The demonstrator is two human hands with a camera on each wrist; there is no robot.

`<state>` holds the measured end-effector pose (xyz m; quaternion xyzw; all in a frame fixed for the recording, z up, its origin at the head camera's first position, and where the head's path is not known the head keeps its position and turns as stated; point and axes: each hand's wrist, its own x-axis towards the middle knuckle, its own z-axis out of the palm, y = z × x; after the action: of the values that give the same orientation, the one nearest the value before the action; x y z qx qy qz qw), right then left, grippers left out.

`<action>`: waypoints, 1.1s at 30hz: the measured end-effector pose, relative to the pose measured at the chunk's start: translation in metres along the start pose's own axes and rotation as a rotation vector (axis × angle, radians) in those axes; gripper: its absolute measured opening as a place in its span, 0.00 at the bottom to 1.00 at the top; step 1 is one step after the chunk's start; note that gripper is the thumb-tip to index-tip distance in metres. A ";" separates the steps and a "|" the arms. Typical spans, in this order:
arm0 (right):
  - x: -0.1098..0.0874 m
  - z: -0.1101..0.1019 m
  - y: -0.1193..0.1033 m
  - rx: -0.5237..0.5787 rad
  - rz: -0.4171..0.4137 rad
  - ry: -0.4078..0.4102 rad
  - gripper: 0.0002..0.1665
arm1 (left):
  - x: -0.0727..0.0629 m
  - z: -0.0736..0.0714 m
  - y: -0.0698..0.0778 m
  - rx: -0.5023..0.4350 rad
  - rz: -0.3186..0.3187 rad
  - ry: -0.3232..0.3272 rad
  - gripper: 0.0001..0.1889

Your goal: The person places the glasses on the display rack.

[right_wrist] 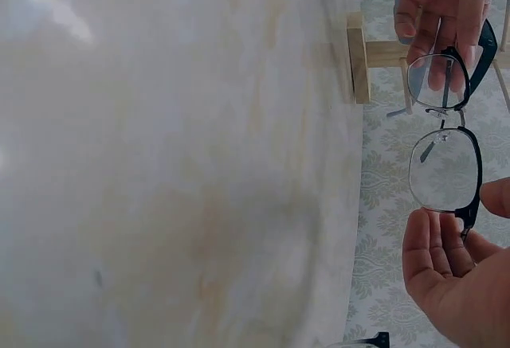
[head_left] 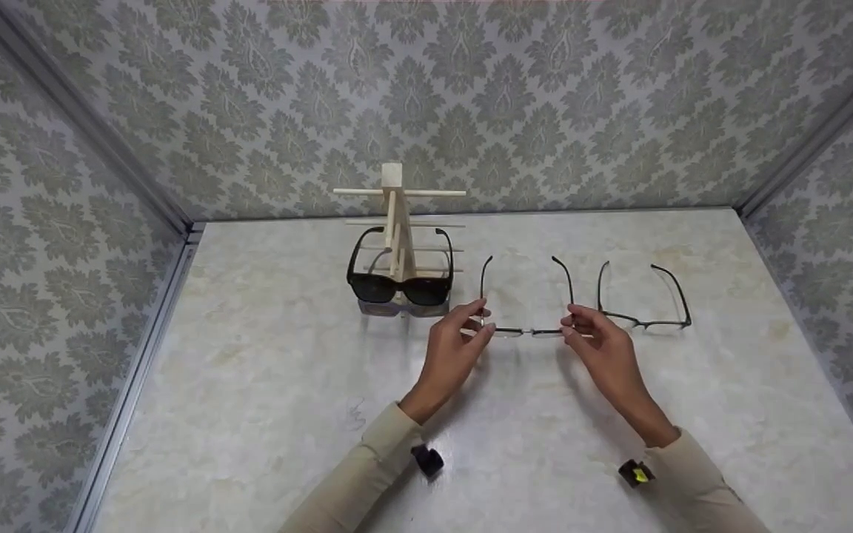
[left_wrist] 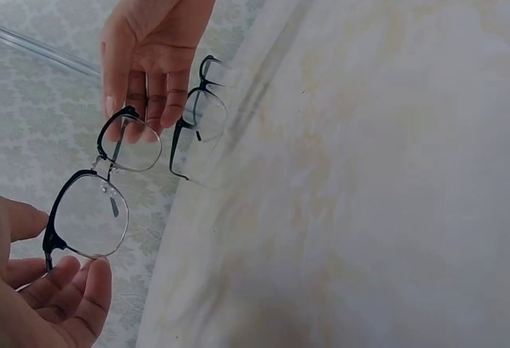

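Both hands hold a pair of half-rim eyeglasses (head_left: 508, 331) between them, with dark upper rims and clear lenses. My left hand (head_left: 456, 344) pinches the left hinge end between thumb and fingers. At the opposite hinge end, my right hand (head_left: 604, 352) grips in the same way. The temples are unfolded and point away from me toward the back wall. In the right wrist view the eyeglasses (right_wrist: 478, 165) show thin metal lower rims and clear nose pads. Left of the left hand, black sunglasses (head_left: 430, 290) hang on a wooden display rack (head_left: 392, 176).
A second pair of black-rimmed eyeglasses (head_left: 667, 323) lies unfolded on the marbled table (head_left: 263, 385), just right of the right hand. Below the sunglasses, another pair with paler lenses (head_left: 378, 308) sits on the rack. Patterned wall panels (head_left: 426, 96) enclose the table at back and sides.
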<state>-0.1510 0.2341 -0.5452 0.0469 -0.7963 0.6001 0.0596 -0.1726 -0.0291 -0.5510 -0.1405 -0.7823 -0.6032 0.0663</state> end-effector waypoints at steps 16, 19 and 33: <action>-0.009 0.004 -0.004 -0.022 -0.012 -0.016 0.24 | -0.010 -0.015 0.008 0.038 0.017 -0.039 0.22; -0.010 0.004 -0.005 -0.016 -0.017 -0.023 0.24 | -0.011 -0.018 0.011 0.050 0.010 -0.040 0.22; -0.014 0.007 -0.022 0.038 -0.046 -0.021 0.24 | -0.019 -0.029 0.026 0.064 0.037 -0.008 0.23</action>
<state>-0.1344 0.2213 -0.5277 0.0726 -0.7840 0.6132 0.0639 -0.1492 -0.0539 -0.5244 -0.1552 -0.7987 -0.5760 0.0790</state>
